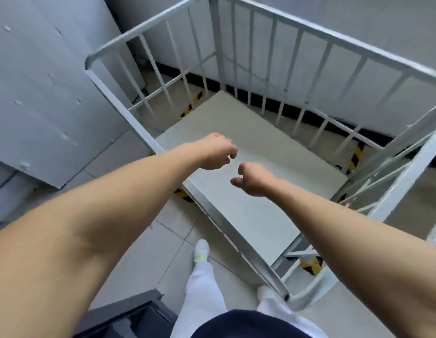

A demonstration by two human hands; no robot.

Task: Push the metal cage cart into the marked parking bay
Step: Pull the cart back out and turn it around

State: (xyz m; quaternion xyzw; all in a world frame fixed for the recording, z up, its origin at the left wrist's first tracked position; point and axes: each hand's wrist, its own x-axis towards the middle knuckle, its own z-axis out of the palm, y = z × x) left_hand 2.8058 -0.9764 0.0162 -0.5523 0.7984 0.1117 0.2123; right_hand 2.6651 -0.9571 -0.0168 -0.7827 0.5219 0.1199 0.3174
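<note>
The metal cage cart (334, 37) is grey, with barred sides and a pale flat deck (248, 211); its near side is open. It stands against the white back wall. Yellow-and-black floor tape (193, 103) shows beyond the left bars, under the near deck edge and by the right corners, marking the parking bay around the cart. Both my arms reach out over the deck. My left hand (215, 151) and my right hand (254, 179) hover above it with fingers loosely curled, holding nothing and touching no bar.
A grey panel with dents (48, 93) leans close on the left. A dark metal object (129, 315) sits at the bottom left by my legs. A black skirting strip (268, 101) runs along the wall behind the cart. My white shoe (202, 250) stands on the tiled floor.
</note>
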